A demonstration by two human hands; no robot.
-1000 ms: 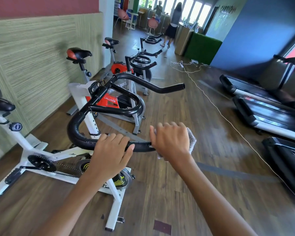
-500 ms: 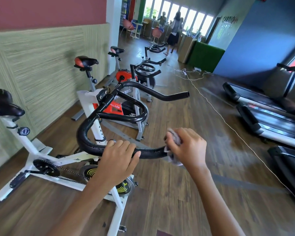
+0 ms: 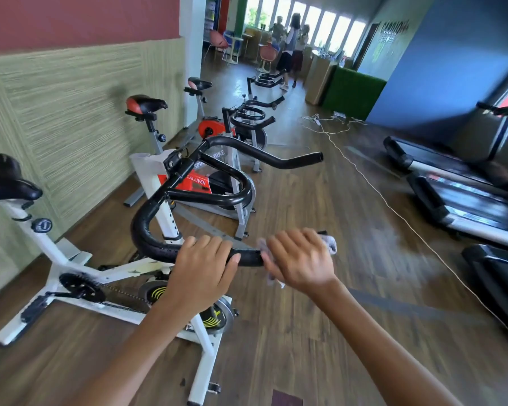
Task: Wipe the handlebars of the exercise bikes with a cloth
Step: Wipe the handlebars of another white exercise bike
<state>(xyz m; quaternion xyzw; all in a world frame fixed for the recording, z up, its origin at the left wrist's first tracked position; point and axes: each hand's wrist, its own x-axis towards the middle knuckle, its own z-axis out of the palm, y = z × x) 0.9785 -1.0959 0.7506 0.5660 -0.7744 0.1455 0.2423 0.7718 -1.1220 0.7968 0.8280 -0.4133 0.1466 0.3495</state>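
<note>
Grey cloth beneath fingers of right hand, on handlebar.

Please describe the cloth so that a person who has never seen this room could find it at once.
Along the green wall runs a row of exercise bikes; take the nearest one, the white bike. On the near end of its black handlebar, the right hand holds the cloth. It is small, pale grey and crumpled, the only soft light thing on the black bars.
</note>
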